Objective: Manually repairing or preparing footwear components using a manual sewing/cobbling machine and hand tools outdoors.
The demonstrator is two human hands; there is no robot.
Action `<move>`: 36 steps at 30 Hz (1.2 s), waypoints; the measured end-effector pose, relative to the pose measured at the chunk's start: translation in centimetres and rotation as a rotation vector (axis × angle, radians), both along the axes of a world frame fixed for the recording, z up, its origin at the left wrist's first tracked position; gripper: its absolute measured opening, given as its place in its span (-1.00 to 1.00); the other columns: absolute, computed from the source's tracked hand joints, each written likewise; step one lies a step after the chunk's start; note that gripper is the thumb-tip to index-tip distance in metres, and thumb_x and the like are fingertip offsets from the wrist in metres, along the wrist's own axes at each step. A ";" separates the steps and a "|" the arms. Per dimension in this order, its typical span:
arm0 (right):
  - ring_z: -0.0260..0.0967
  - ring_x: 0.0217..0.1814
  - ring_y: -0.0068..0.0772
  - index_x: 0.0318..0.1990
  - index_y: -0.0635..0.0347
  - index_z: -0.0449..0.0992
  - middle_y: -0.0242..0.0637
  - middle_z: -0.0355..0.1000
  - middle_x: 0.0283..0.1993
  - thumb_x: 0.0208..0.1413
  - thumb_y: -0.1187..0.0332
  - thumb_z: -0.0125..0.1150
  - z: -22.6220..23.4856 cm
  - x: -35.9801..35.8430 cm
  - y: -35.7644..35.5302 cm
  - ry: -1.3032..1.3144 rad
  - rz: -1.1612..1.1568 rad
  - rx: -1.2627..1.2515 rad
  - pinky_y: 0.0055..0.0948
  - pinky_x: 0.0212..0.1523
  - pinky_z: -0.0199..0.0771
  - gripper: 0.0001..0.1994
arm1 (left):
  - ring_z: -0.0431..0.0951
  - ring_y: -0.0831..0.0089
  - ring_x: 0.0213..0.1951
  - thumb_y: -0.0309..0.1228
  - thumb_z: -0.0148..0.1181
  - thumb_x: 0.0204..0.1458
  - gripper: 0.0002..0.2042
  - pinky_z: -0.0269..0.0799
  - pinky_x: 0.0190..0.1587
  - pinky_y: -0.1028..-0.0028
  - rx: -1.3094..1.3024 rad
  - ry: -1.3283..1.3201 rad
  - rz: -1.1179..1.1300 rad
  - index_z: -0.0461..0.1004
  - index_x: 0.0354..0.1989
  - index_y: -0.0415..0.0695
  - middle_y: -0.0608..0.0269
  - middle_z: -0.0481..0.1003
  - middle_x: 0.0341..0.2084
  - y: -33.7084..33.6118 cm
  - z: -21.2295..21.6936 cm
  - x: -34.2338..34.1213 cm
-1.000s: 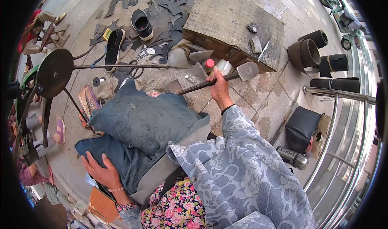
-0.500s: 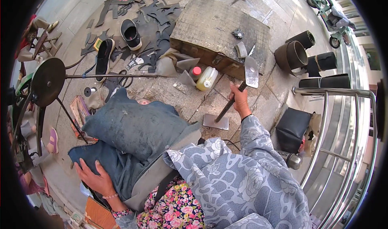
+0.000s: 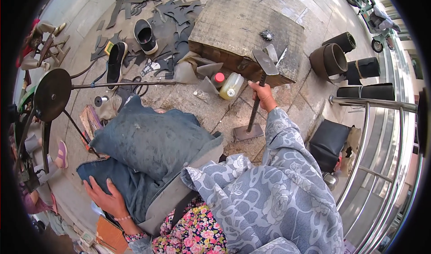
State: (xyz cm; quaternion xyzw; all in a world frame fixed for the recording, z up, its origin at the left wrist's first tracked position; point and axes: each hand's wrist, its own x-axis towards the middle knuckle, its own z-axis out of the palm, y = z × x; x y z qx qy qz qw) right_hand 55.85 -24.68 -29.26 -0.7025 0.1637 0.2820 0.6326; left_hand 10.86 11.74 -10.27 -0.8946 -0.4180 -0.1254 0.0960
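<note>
evidently the right hand (image 3: 264, 94) is clamped around the ribbed upright post of a dark metal stand (image 3: 253, 116), gripping it just below the rounded, tilted top plate (image 3: 266, 62); the flat rectangular base plate (image 3: 248, 133) is at the near end of the post, over the grey stone paving (image 3: 202, 110), though whether it bears its weight there i cannot tell. the stand is right of the middle of the scene, on the near side of a large worn brown box (image 3: 242, 25), and its top plate overlaps the box's near right part in view. the left hand (image 3: 109, 199) lies with fingers apart on the dark blue stained cloth (image 3: 155, 133) draped over the person's lap, at its near left part. left of the post, close to the box, are a clear plastic bottle of yellowish liquid (image 3: 231, 87) and, just beside it, a red-capped bottle (image 3: 219, 77). on the box are a spiky clump of metal bits (image 3: 266, 34) and a pale curved piece (image 3: 270, 52). farther left, two black shoes with white soles (image 3: 116, 61) are among dark grey cut scraps (image 3: 173, 16); far to the right are dark rolls of sheet material (image 3: 366, 92).
</note>
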 end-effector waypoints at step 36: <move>0.47 -0.16 -0.21 -0.01 0.38 0.43 -0.06 0.46 -0.09 -0.17 0.36 0.28 -13.0 -4.1 13.2 0.050 0.554 -0.515 -0.40 -0.32 0.50 -0.51 | 0.16 -0.11 0.20 -0.35 0.09 0.07 -0.49 0.08 0.22 0.11 -0.027 -0.039 0.164 0.21 0.18 -0.29 -0.24 0.14 0.18 -0.4 0.7 -3.7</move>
